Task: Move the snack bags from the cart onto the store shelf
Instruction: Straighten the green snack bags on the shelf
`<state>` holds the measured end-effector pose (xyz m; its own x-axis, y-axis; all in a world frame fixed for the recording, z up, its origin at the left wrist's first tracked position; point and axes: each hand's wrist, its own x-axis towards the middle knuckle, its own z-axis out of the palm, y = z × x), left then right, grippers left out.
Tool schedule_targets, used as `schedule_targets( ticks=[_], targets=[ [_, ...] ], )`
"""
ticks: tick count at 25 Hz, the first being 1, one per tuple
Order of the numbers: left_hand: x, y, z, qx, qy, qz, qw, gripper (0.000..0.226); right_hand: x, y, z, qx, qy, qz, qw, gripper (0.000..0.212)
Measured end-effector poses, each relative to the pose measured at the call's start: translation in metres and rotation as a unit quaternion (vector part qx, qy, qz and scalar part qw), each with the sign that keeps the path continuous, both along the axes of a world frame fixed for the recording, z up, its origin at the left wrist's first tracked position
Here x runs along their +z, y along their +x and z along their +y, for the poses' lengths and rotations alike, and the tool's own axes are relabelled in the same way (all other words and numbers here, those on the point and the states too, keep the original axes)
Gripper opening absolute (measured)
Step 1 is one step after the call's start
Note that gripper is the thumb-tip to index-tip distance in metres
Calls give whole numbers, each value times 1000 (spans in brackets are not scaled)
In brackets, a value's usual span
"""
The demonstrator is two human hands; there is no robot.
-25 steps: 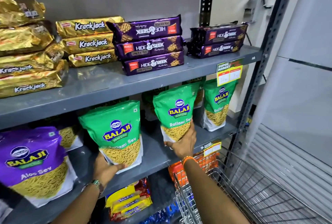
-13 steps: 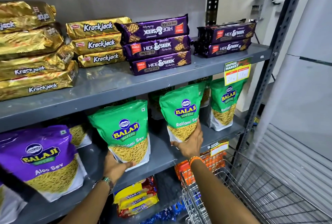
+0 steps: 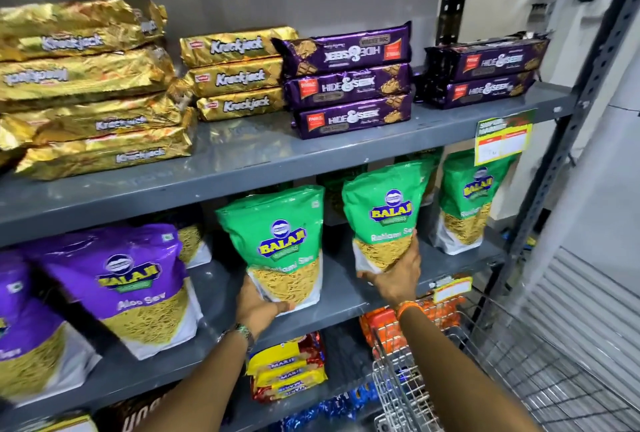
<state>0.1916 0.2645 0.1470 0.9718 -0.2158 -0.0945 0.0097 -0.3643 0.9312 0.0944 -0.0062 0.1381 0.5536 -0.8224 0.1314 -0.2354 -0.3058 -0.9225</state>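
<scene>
On the middle shelf, the left hand grips one green snack bag at its base; the right hand clasps the next green bag, near the front edge.

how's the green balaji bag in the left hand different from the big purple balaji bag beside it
The green bag reads Ratlami Sev; the purple bag reads Aloo Sev. The left hand grips the green bag's base; nothing touches the purple bag. Both are Balaji pouches standing on the middle shelf.
</scene>
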Motion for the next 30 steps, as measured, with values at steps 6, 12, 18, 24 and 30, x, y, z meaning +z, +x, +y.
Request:
schedule_targets(
  ticks=[6,12,18,24,30],
  targets=[
    [23,-31,77,160,-164,-87,970,42,21,-31,76,11,26,-164,986,102],
    [17,-22,197,339,-224,-100,908,23,31,7,240,402,88,-121,903,36],
    [-24,25,249,196,-129,-44,971,52,6,100,297,476,203,-39,855,68],
    [-22,32,260,108,-72,-45,991,44,-1,123,301,515,165,-39,840,50],
    [-16,28,249,79,-75,-35,993,41,-2,116,295,492,173,-32,853,42]
  ],
)
